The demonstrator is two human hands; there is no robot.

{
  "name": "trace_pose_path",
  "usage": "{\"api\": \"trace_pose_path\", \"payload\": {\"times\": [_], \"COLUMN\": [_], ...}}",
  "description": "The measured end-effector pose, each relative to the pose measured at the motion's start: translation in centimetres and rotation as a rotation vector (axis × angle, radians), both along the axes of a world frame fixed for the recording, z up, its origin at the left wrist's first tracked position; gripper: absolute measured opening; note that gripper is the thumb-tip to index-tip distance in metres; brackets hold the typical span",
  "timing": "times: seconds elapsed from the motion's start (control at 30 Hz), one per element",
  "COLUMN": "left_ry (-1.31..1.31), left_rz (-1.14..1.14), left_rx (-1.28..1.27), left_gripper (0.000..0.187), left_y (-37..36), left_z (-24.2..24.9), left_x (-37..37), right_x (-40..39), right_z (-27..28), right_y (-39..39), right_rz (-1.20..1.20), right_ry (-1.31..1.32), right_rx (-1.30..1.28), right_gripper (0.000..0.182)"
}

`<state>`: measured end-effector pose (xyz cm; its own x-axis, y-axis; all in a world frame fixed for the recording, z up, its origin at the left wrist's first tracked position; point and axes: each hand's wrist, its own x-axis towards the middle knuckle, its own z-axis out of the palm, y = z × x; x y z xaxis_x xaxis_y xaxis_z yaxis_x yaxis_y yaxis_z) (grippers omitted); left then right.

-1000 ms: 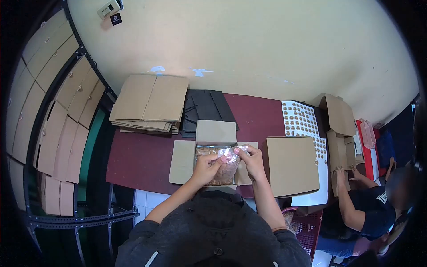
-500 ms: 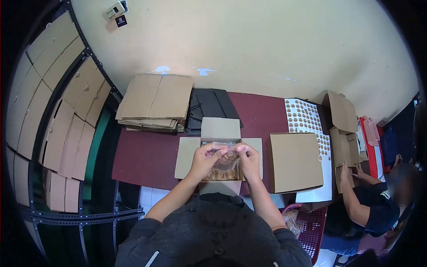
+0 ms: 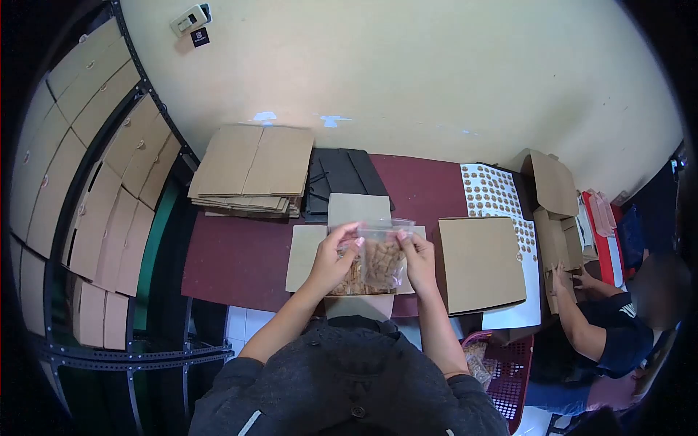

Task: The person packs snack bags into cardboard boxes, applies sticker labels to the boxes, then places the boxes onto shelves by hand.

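A clear zip bag of brown pieces [image 3: 383, 263] hangs upright between my hands, above an open cardboard box [image 3: 358, 210] with its flaps spread. My right hand [image 3: 418, 256] pinches the bag's upper right edge between thumb and fingers. At the bag's upper left, my left hand [image 3: 337, 254] is closed on its edge, fingers bent. More brown contents [image 3: 347, 282] show inside the box beneath the bag, partly covered by it and by my left hand.
Flattened cardboard [image 3: 251, 161] and black folded boxes [image 3: 347, 178] lie at the back. A closed box [image 3: 481, 264] and sticker sheets [image 3: 491, 190] are right. A co-worker [image 3: 607, 320] handles an open box [image 3: 556, 236]. A basket [image 3: 509, 378] stands below the table; shelves [image 3: 98, 182] are left.
The bag has turned its broad face into view and shifted slightly right and up, showing more of its contents. My right hand has moved a little right.
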<state>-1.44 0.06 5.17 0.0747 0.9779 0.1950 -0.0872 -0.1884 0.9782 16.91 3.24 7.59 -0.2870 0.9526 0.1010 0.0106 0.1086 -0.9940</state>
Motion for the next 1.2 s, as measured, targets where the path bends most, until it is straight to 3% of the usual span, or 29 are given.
{"api": "trace_pose_path", "payload": {"times": [0.07, 0.1, 0.13, 0.2, 0.23, 0.33, 0.4, 0.47, 0.53, 0.6, 0.63, 0.67, 0.73, 0.9, 1.0, 1.1, 1.2], "left_ry": [0.021, 0.110, 0.112, 0.446, 0.483, 0.549, 0.523, 0.201, 0.119, -0.232, -0.130, -0.129, -0.254, -0.185, -0.333, -0.353, -0.421], "left_rz": [0.163, 0.100, 0.098, 0.103, 0.179, 0.356, 0.356, 0.271, 0.234, 0.085, 0.058, 0.057, -0.001, -0.005, -0.054, -0.014, -0.048], "left_rx": [0.082, 0.030, 0.029, 0.257, 0.303, 0.376, 0.371, 0.159, 0.156, 0.098, 0.190, 0.196, 0.080, -0.008, -0.031, 0.030, -0.138], "left_gripper": [0.050, 0.072, 0.072, 0.076, 0.081, 0.078, 0.071, 0.062, 0.061, 0.065, 0.067, 0.067, 0.067, 0.061, 0.056, 0.054, 0.055], "left_y": [-0.2, -0.5, -0.8, -1.5, -1.1, -0.4, 0.2, 0.9, 0.7, 0.0, 0.0, -0.3, -1.0, -0.7, -0.4, -0.4, -0.5], "left_z": [0.0, 0.3, 0.7, 1.8, 1.0, 1.6, 0.3, -0.5, -0.6, 0.1, -0.7, -0.8, 0.3, 0.9, 0.9, 0.6, 0.4], "left_x": [1.2, 1.6, 2.2, 3.6, 4.0, 4.0, 3.4, 3.3, 3.5, 3.7, 3.4, 3.3, 3.4, 3.3, 3.2, 3.2, 3.1], "right_x": [-0.4, -0.5, -0.9, -1.9, -2.2, -4.1, -3.5, -3.4, -2.9, -2.7, -2.2, -1.9, -1.4, -1.2, -1.1, -0.9, -0.7], "right_z": [0.1, 0.7, 1.1, 1.7, 1.8, 2.4, 2.4, 2.2, 1.0, 0.2, 1.0, 0.6, -0.5, 0.4, 0.4, 0.6, 0.0], "right_y": [0.4, 0.3, 0.1, -0.4, -0.9, -2.3, -2.9, -2.3, -1.2, -0.1, -0.1, 0.1, 0.4, 0.3, 0.1, -0.2, -0.1], "right_rz": [-0.342, -0.398, -0.400, -0.399, -0.352, -0.273, -0.139, -0.317, -0.306, -0.111, 0.056, 0.056, 0.183, 0.212, 0.220, 0.210, 0.152], "right_ry": [0.161, 0.169, 0.170, -0.014, -0.064, 0.089, 0.065, -0.300, -0.219, 0.079, 0.064, 0.066, 0.196, 0.292, 0.274, 0.280, 0.431], "right_rx": [0.029, 0.016, 0.015, 0.277, 0.308, 0.275, 0.207, 0.582, 0.467, 0.103, 0.011, 0.017, -0.247, -0.217, -0.163, -0.244, -0.350], "right_gripper": [0.035, 0.034, 0.034, 0.029, 0.026, 0.028, 0.038, 0.046, 0.054, 0.055, 0.053, 0.053, 0.045, 0.040, 0.040, 0.039, 0.040]}}
